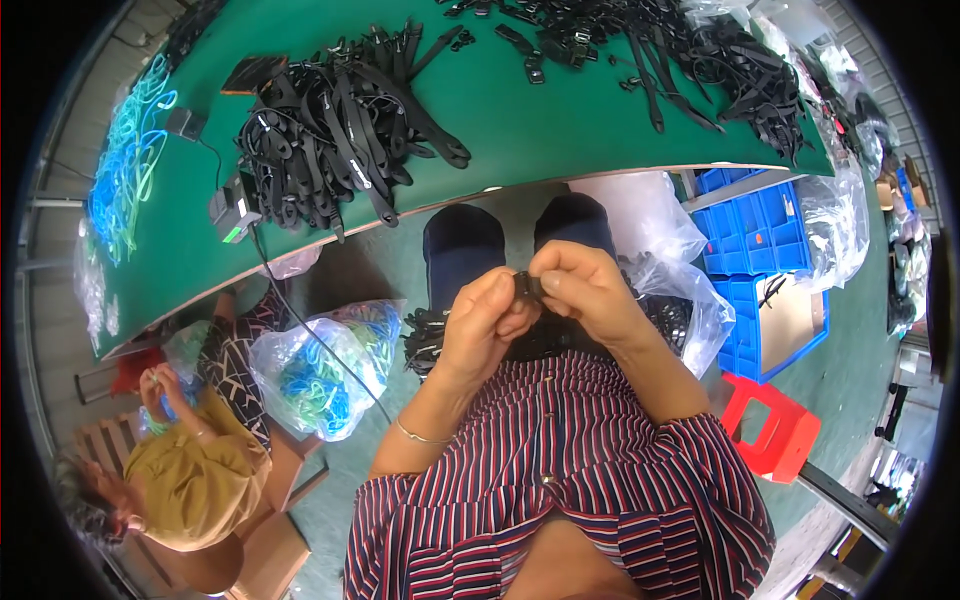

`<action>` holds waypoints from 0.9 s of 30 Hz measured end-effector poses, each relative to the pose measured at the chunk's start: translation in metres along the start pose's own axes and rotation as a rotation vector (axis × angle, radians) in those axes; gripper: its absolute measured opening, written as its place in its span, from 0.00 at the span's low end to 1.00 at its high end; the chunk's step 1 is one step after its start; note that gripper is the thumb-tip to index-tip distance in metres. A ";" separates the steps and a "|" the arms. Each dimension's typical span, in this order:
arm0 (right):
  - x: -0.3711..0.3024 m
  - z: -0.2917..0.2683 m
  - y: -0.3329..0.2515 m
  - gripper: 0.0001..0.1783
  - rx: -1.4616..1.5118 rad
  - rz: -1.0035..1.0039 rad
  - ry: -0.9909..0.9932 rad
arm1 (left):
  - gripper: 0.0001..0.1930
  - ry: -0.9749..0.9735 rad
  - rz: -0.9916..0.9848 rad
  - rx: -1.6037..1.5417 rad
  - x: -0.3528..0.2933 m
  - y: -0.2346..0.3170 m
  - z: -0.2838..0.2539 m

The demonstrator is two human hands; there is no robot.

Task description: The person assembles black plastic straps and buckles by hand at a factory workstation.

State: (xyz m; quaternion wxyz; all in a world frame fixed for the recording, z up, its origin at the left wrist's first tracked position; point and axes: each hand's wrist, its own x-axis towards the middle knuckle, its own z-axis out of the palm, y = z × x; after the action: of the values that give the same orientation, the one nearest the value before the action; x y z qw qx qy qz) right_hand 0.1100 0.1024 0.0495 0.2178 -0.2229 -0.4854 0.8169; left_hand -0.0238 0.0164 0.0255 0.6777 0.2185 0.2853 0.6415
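Note:
Above my lap, my left hand [484,316] and my right hand [582,290] meet in front of my striped shirt. Between the fingertips of both is a small black piece [524,286], perhaps a buckle on a strap; the fingers hide much of it. Both hands are closed on it in a pinch. Below them, black straps [428,338] lie on my lap, partly covered by my left hand and forearm. On the green table [500,130] ahead lies a big heap of black straps [335,130], apart from my hands.
Black buckles [570,40] and more straps [740,85] lie at the far right. Blue cords [130,160] hang at the left edge, near a black device with a cable [235,208]. Blue crates [755,235] and a red stool [768,428] stand right. A co-worker [195,470] sits left.

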 end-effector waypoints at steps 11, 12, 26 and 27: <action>0.002 0.003 0.001 0.06 -0.009 0.047 -0.036 | 0.19 -0.075 0.020 -0.161 0.000 -0.004 -0.005; 0.003 0.003 0.003 0.06 -0.008 0.046 -0.034 | 0.19 -0.074 0.034 -0.175 0.000 -0.005 -0.006; 0.004 0.011 0.006 0.03 0.021 0.072 -0.039 | 0.19 -0.006 0.037 -0.133 -0.001 -0.008 -0.003; 0.005 0.009 0.007 0.03 0.022 0.073 -0.039 | 0.19 -0.009 0.049 -0.115 -0.001 -0.008 -0.003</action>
State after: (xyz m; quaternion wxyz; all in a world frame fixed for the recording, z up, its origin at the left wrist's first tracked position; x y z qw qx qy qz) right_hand 0.0998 0.0957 0.0466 0.1808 -0.2219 -0.4722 0.8337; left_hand -0.0202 0.0142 0.0183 0.6745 0.1891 0.2397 0.6722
